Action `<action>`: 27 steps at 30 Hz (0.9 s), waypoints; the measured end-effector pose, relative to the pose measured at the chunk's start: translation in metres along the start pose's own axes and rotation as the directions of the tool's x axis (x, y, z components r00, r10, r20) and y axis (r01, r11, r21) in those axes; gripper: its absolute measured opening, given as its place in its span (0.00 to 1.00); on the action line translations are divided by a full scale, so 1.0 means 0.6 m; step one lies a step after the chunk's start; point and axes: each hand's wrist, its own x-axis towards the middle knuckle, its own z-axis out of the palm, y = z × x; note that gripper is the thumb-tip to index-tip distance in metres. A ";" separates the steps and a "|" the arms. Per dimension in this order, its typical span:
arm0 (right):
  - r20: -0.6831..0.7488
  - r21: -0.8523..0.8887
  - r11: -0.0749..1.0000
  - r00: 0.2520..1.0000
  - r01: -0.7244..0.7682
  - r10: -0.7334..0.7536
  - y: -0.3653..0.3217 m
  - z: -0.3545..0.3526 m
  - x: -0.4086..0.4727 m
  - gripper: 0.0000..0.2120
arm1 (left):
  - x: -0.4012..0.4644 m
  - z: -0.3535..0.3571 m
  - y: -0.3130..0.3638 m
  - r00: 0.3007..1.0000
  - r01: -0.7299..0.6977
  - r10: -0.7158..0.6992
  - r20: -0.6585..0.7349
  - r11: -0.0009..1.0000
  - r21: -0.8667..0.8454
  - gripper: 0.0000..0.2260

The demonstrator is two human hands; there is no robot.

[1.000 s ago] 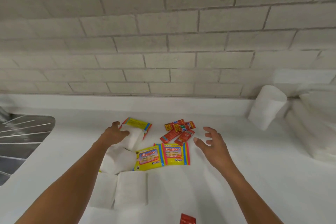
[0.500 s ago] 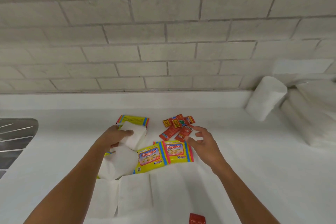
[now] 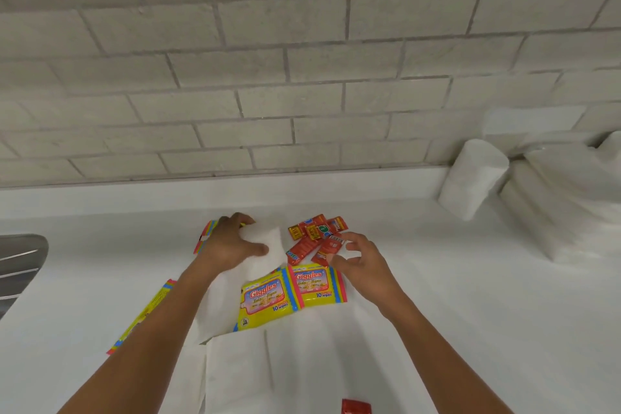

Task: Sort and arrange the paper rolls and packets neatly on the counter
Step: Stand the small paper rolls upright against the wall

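My left hand (image 3: 232, 244) grips a white paper roll (image 3: 265, 245) in the middle of the white counter (image 3: 470, 312). My right hand (image 3: 363, 262) hovers at the right edge of a pile of small red sachets (image 3: 316, 239), fingers curled and close to one sachet; whether it pinches it I cannot tell. Two yellow Giggles wipes packets (image 3: 292, 292) lie side by side just in front of both hands. Another yellow packet (image 3: 205, 235) peeks out behind the left hand, and one more (image 3: 144, 316) lies under my left forearm. Several white paper rolls (image 3: 242, 370) lie near the front.
A white roll (image 3: 470, 178) leans against the backsplash at the right, beside a stack of white paper bundles (image 3: 571, 205). A steel sink drainboard (image 3: 20, 262) is at the left edge. A single red sachet (image 3: 356, 407) lies at the bottom edge. A brick wall stands behind.
My left hand has closed round the white roll and shifted it slightly. My right hand moved left and forward to the red sachets.
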 end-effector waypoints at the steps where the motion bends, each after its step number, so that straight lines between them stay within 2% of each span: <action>1: 0.014 -0.007 1.000 1.000 0.019 -0.019 -0.002 -0.002 0.001 0.26 | -0.005 0.003 0.012 0.998 -0.059 0.059 -0.011 0.998 0.024 0.29; 7: 0.171 -0.051 0.987 0.975 0.155 -0.144 -0.019 -0.024 0.005 0.36 | -0.044 0.021 0.092 0.942 -0.336 0.336 0.007 0.941 0.026 0.28; 11: 0.269 -0.025 0.979 0.945 0.201 -0.187 -0.028 -0.035 0.010 0.39 | -0.053 0.038 0.125 0.907 -0.421 0.420 0.031 0.907 0.019 0.29; 16: 0.261 -0.032 0.979 0.947 0.201 -0.186 -0.017 -0.029 0.018 0.33 | -0.051 0.061 0.122 0.907 -0.404 0.407 0.111 0.914 -0.043 0.31; 20: 0.243 -0.045 0.982 0.956 0.183 -0.167 -0.002 -0.023 0.025 0.34 | -0.051 0.066 0.100 0.901 -0.364 0.382 0.206 0.923 -0.121 0.36; 24: 0.211 -0.016 0.990 0.969 0.139 -0.133 0.007 -0.025 0.034 0.32 | -0.049 0.062 0.070 0.934 -0.274 0.317 0.164 0.931 -0.240 0.33; 27: 0.173 0.013 0.993 0.978 0.115 -0.115 0.009 -0.036 0.042 0.29 | -0.045 0.060 0.042 0.965 -0.223 0.247 0.091 0.950 -0.220 0.27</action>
